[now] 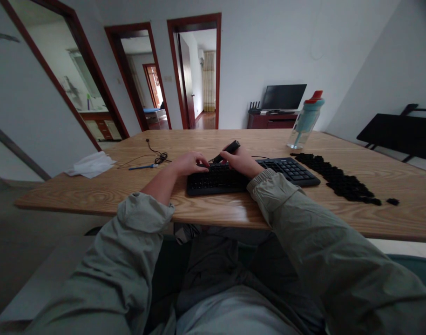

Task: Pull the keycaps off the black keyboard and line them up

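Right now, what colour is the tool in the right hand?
The tool is black; it shows in the head view, the only one here.

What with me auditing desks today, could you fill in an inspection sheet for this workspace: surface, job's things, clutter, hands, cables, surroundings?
Surface: wood-grain table.
Job's things: keyboard lying on the table; black tool angled over it; black pieces spread to its right, one lying apart.
Clutter: tissue and blue stick at left; bottle standing behind the pieces.
Hands: right hand holds the tool; left hand is at the keyboard, contact unclear.
Cables: bundled cord at left; short stretch of cable behind the keyboard.
Surroundings: screen on a cabinet; open door.
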Demonstrator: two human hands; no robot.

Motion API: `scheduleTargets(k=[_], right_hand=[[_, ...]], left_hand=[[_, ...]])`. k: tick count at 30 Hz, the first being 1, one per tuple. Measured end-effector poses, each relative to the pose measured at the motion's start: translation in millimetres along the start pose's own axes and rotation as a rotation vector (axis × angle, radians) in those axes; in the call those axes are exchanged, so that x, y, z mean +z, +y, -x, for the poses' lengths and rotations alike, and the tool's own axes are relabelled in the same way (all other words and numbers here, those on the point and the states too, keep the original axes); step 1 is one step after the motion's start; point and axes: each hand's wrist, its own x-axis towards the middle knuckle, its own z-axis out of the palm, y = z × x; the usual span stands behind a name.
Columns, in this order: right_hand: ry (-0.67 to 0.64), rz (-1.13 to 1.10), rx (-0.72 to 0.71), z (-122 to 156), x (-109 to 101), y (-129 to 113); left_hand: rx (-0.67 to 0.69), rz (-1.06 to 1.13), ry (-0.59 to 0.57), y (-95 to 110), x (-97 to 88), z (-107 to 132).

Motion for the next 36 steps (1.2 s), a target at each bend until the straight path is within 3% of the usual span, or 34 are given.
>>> scheduleTargets(k=[8, 14, 20, 30, 36], right_hand=[[-0.011, 0.036, -0.113, 9, 3, -4], [0.06, 0.227, -0.272, 27, 5, -12], [0.073, 0.293, -0.302, 43, 10, -18], [0.03, 0.204, -0.299, 33, 6, -21], [-0.083, 0.358, -0.346, 42, 10, -36]], left_hand=[[0.012, 0.072, -0.067, 0, -6.2, 2], [-0.01, 0.061, -0.063, 4, -5.5, 3], [-0.099, 0.043, 0.022, -1, -4.1, 3], [-0.094, 0.061, -0.035, -6, -3.1, 0], [-0.061, 0.096, -0.055, -12, -2.5, 0]])
